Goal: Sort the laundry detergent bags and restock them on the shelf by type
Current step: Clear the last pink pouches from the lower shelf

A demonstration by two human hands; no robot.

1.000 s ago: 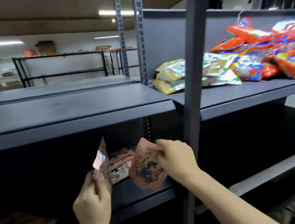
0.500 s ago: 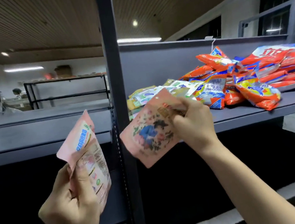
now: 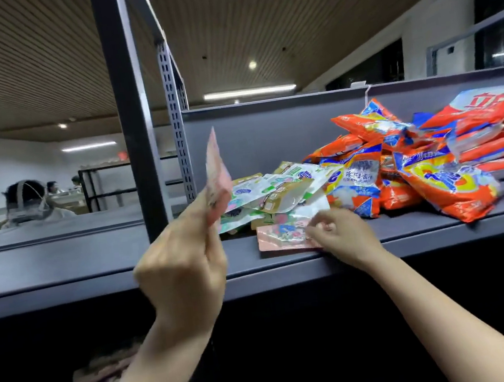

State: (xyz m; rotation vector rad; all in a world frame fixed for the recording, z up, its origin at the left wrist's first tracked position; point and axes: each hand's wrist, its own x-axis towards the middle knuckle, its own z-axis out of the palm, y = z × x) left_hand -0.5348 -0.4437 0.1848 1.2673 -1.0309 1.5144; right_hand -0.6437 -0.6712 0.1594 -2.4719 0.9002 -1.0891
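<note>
On the grey shelf (image 3: 406,229) at chest height, a flat pink bag (image 3: 284,237) lies near the front edge, just in front of a heap of pale green and white bags (image 3: 269,192). The right hand (image 3: 340,237) is down on the right end of this pink bag, with its fingers bent and pinching the edge. The bag touches the shelf and lies flat. The left hand (image 3: 184,270) is up in the air in front of the shelf, a bit to the left. It pinches a second pink bag (image 3: 216,179) between thumb and fingers, and this bag stands up on its edge, so we see mostly its thin side. It looks blurry. To the right of the pale heap is a big pile of orange bags (image 3: 430,170) with blue and yellow on them. They lean on each other and fill the right part of the shelf up to the back wall. A dark metal post (image 3: 130,126) stands up just behind the left hand. Down low on the left, in the dark under the shelf, more pink bags (image 3: 99,381) lie in a small stack on a lower shelf. Far off on the left, a person (image 3: 25,201) sits behind a long grey surface.
</note>
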